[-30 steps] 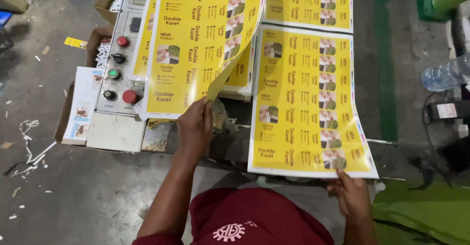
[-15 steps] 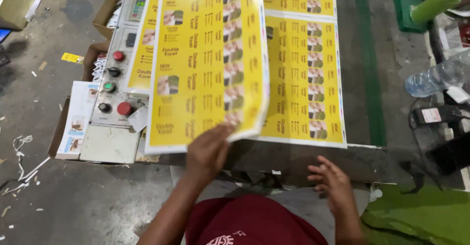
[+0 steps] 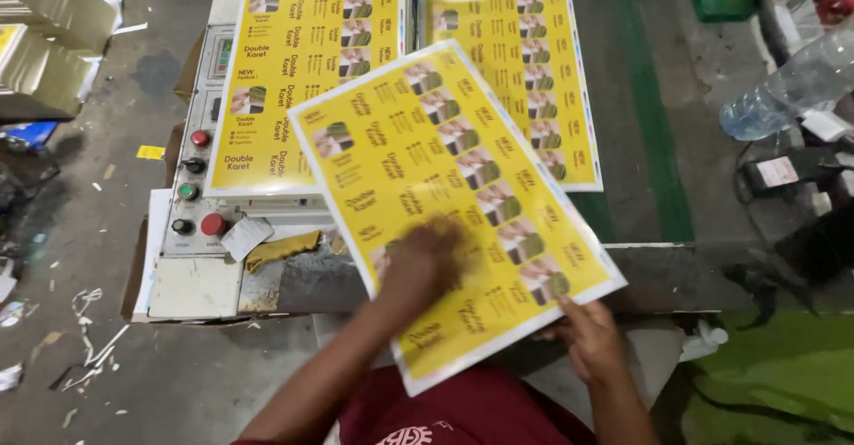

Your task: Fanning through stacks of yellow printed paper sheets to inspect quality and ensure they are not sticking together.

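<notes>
A loose yellow printed sheet [image 3: 458, 205] lies askew across the near edge of the counter [image 3: 676, 271], its near corner hanging off the edge toward the person. The left hand [image 3: 425, 262] rests on top of the sheet near its middle; it is blurred, so whether its fingers lie flat or curl cannot be told. The right hand [image 3: 589, 338] pinches the sheet's near right edge, fingers under the paper. Two more yellow sheets lie flat further back: one on the far left [image 3: 307, 71] partly over a control panel [image 3: 197, 187] with red and green buttons, one on the far right [image 3: 543, 71]. A clear plastic bottle [image 3: 787, 84] lies at the right. Since the loose sheet is crooked and overlaps both sheets beneath, it could well land out of register with the stack; a dragging palm might crease it or shift the sheets below, and the overhanging corner could fold against the counter edge.
</notes>
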